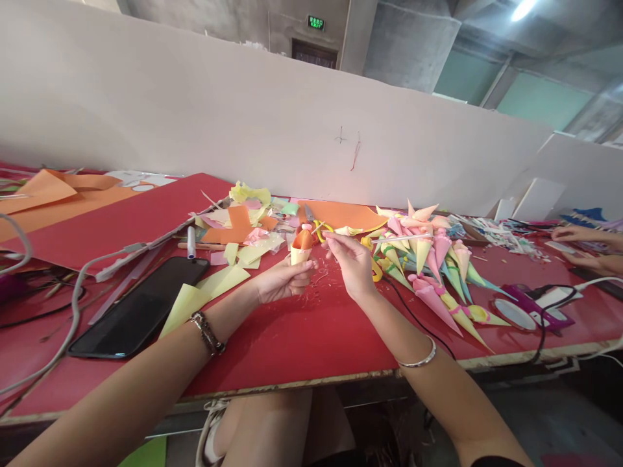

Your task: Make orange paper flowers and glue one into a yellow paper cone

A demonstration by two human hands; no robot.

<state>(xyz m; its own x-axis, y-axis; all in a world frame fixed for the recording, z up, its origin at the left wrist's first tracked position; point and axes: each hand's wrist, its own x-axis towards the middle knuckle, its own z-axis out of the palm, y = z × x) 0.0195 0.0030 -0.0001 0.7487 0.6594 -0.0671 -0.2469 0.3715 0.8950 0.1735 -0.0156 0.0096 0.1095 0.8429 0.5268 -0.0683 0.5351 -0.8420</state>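
Observation:
My left hand [288,280] is closed around a small pale yellow paper cone [300,255], which stands upright with an orange piece [304,240] and a pink bit at its top. My right hand [351,263] is just to the right, its fingers pinched around a thin white stick [403,237] that points right. The two hands are apart. Behind them lies a pair of yellow-handled scissors [324,227]. Many pink, yellow and green paper cones [431,259] are piled right of my right hand.
Paper scraps [243,227] lie behind my left hand. A black phone [141,308], a marker [191,242] and cables are at the left. A purple device [540,308] sits near the right front edge. Another person's hands [588,250] are at the far right.

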